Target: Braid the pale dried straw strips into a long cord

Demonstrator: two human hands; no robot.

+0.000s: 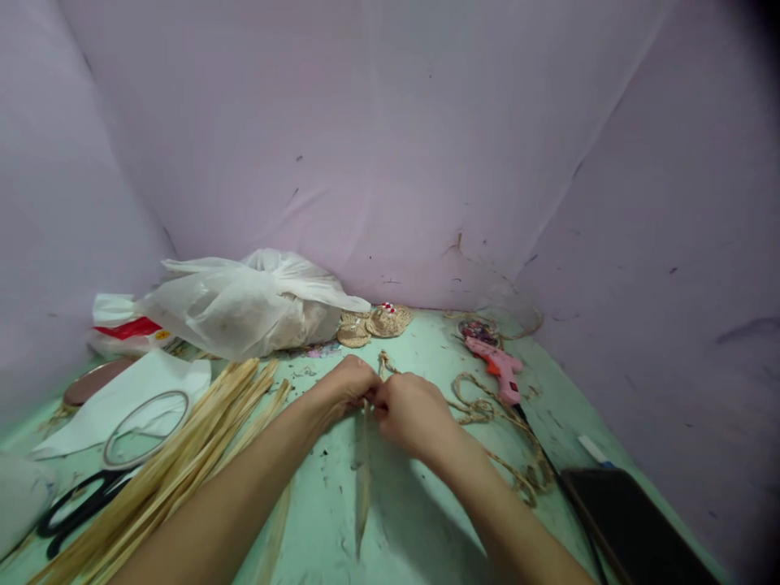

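Note:
My left hand (350, 386) and my right hand (414, 410) meet over the middle of the green table, fingers pinched together. Between them they grip a braided cord (385, 363) of dried plant fibre, whose looped part shows just beyond the knuckles. A loose pale fibre strip (364, 479) hangs down from the fingers toward me. More of the cord (478, 406) lies in loops to the right of my right hand. Exactly how the fingertips hold the strands is hidden. Beside my left forearm lies a bundle of long dried fibre strips (201, 431).
At the left are black-handled scissors (79, 504), a white ring (146, 426) and a white sheet (122, 398). A white plastic bag (249, 305) and coiled fibre pieces (390, 322) rest at the back. A pink glue gun (500, 366) and a dark phone (634, 524) lie right.

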